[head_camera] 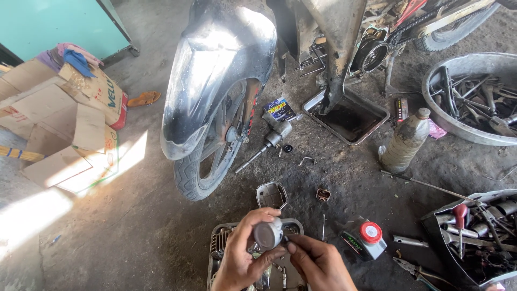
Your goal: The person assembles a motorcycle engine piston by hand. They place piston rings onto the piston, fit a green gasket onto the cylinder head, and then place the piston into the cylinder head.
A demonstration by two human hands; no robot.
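My left hand (243, 254) grips a round grey metal piston (267, 234) with its flat top facing up. Touching the piston's lower right side with its fingertips is my right hand (319, 262); whether it pinches a small part is hidden. Both hands hover over a finned metal engine cylinder (219, 240) lying on the dirt floor. A small metal cover (271, 195) lies just beyond them.
A motorcycle front wheel (211, 156) under a black fender (215, 70) stands ahead. A metal drain pan (348, 115), a dirty plastic bottle (405, 142), a red-capped oil bottle (367, 238), tool-filled basins (474, 97) (479, 237), pliers (416, 268) and cardboard boxes (64, 124) surround me.
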